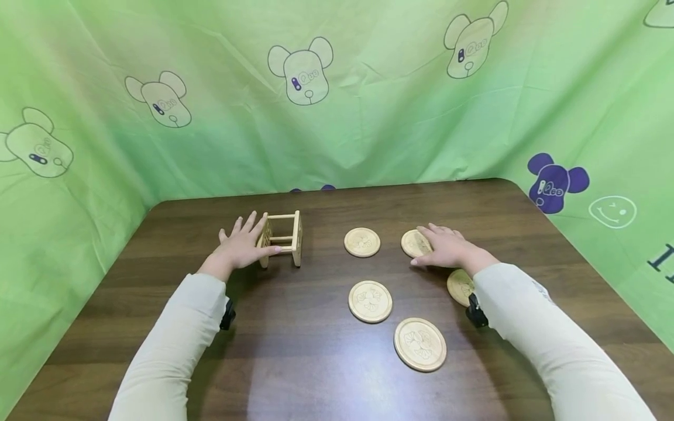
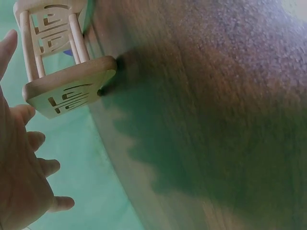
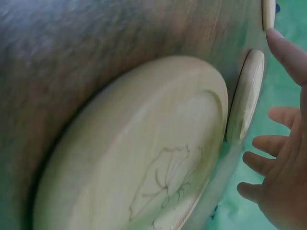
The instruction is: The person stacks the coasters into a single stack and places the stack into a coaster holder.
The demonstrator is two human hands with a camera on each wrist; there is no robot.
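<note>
My left hand [image 1: 241, 244] is spread beside a small wooden rack [image 1: 297, 240] with cut-out side panels joined by dowels. In the left wrist view the rack [image 2: 67, 86] stands past the fingertips, and the hand holds nothing. My right hand [image 1: 444, 248] reaches over a round wooden coaster [image 1: 413, 243], partly hiding it, its fingers extended. Under the right wrist lies another coaster [image 1: 459, 286], seen large in the right wrist view as a disc with a raised rim and an engraved leaf pattern [image 3: 158, 158].
Three more engraved coasters lie on the brown wooden table: one at the back [image 1: 362, 242], one in the middle [image 1: 370, 302] and one nearest the front [image 1: 419, 345]. A green printed cloth [image 1: 368, 146] hangs behind and along the sides of the table.
</note>
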